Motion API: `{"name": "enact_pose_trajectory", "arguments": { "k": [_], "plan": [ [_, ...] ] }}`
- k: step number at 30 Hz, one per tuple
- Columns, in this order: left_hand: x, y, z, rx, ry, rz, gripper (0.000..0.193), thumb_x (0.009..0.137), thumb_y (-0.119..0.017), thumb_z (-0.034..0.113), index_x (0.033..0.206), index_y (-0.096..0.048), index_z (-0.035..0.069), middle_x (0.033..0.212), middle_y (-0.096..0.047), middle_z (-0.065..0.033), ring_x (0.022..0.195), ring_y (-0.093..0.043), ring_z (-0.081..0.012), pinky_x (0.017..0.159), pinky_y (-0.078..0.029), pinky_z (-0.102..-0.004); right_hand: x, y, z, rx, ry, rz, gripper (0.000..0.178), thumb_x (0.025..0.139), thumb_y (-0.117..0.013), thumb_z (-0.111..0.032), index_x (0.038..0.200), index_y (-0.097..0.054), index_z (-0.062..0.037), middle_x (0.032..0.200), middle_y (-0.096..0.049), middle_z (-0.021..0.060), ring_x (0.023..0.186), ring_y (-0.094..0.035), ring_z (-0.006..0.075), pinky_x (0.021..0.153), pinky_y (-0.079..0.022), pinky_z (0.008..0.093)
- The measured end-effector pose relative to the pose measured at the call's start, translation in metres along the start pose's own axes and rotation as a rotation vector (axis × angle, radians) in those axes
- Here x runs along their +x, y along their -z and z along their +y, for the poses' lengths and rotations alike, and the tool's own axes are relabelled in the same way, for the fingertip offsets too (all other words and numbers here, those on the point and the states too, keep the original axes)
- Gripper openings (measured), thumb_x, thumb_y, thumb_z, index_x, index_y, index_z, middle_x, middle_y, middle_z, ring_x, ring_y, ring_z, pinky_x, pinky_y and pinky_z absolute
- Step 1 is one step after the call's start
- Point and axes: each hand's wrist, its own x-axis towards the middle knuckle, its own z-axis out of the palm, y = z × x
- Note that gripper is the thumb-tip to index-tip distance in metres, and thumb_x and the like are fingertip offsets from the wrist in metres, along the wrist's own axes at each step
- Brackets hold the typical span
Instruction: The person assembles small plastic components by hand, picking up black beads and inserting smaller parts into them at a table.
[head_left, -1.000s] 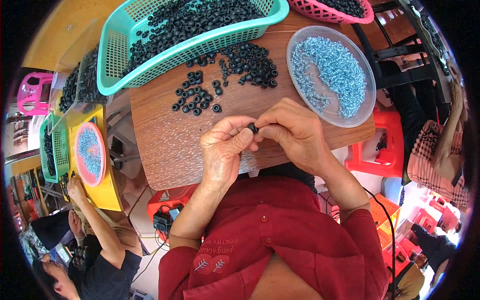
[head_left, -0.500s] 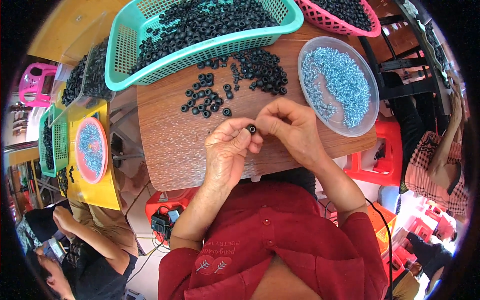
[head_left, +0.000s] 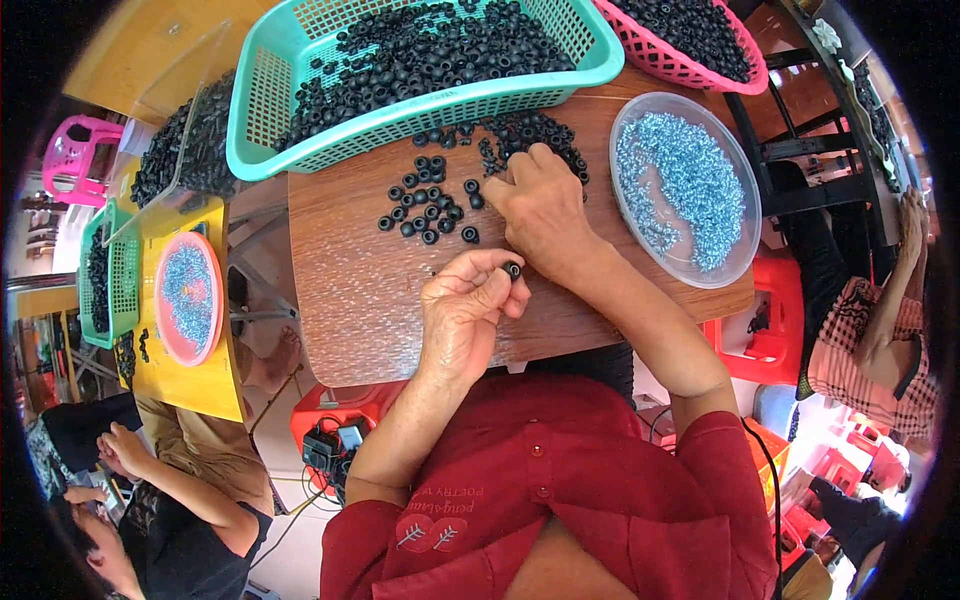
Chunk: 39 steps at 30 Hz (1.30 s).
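Note:
My left hand (head_left: 468,310) is closed, pinching a small black round cap with a hole (head_left: 513,270) between thumb and fingers above the near part of the table. My right hand (head_left: 548,210) is farther forward, its back up and its fingers bent down by the loose black caps (head_left: 525,130); its fingertips are hidden, so I cannot see whether they grip anything. To the left of this hand lies a loose cluster of black caps (head_left: 425,205). A turquoise basket (head_left: 440,112) full of similar black caps stands at the far side.
A clear round tub (head_left: 745,265) of tiny shiny blue pieces stands at the table's right. Behind it is a pink basket (head_left: 690,72) of black parts. On the left, a yellow table (head_left: 185,385) bears a pink plate (head_left: 215,300). Another person (head_left: 205,500) sits at lower left.
My right hand has moved away from the cap in my left hand, forward to the loose black caps. The left hand keeps its pinch on the cap.

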Motion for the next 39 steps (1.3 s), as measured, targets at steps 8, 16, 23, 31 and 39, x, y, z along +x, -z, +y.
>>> {"name": "enact_pose_trajectory", "arguments": {
  "k": [8,16,23,31,39],
  "plan": [
    [-0.003,0.001,0.002,-0.017,0.012,0.008,0.019,0.089,-0.062,0.005,0.106,-0.062,-0.005,0.083,-0.066,-0.0119,0.071,-0.061,-0.0152,0.064,-0.048,-0.0238,-0.008,0.016,0.007,0.16,-0.117,0.085,0.02,0.06,-0.064,0.001,0.079,-0.063,-0.0052,0.074,-0.054,0.0101,0.075,-0.052,0.0297,0.063,-0.045,0.0402],
    [-0.004,-0.001,0.002,0.018,0.011,0.02,0.019,0.089,-0.063,0.007,0.105,-0.063,-0.005,0.082,-0.066,-0.0119,0.07,-0.06,-0.015,0.063,-0.048,-0.0242,-0.004,0.006,0.004,0.008,0.047,0.018,0.01,0.066,-0.06,-0.006,0.075,-0.063,-0.0054,0.074,-0.053,0.0091,0.077,-0.051,0.0262,0.066,-0.042,0.0368],
    [-0.003,0.0,0.003,0.004,0.008,0.019,0.02,0.089,-0.063,0.007,0.105,-0.062,-0.004,0.082,-0.065,-0.0117,0.069,-0.06,-0.0152,0.063,-0.048,-0.0246,-0.006,0.009,0.004,0.002,0.084,0.01,0.013,0.066,-0.06,-0.008,0.078,-0.06,-0.0045,0.072,-0.052,0.0093,0.076,-0.05,0.0265,0.066,-0.042,0.037],
    [-0.001,-0.008,0.003,-0.003,-0.004,0.033,0.019,0.09,-0.063,0.007,0.105,-0.062,-0.004,0.083,-0.065,-0.0119,0.068,-0.06,-0.0162,0.062,-0.048,-0.0249,-0.027,0.063,-0.007,0.598,-0.223,0.007,0.016,0.068,-0.069,0.0,0.081,-0.06,-0.0037,0.077,-0.059,0.0091,0.075,-0.055,0.0287,0.064,-0.045,0.0383],
    [-0.003,-0.019,0.0,0.034,-0.006,0.044,0.021,0.089,-0.063,0.005,0.107,-0.06,-0.005,0.086,-0.066,-0.0124,0.07,-0.061,-0.0165,0.064,-0.05,-0.0262,-0.044,0.07,-0.012,0.715,-0.243,0.09,0.014,0.07,-0.07,-0.001,0.083,-0.066,-0.0039,0.077,-0.062,0.0071,0.075,-0.057,0.0267,0.066,-0.046,0.0354]
  ]
}}
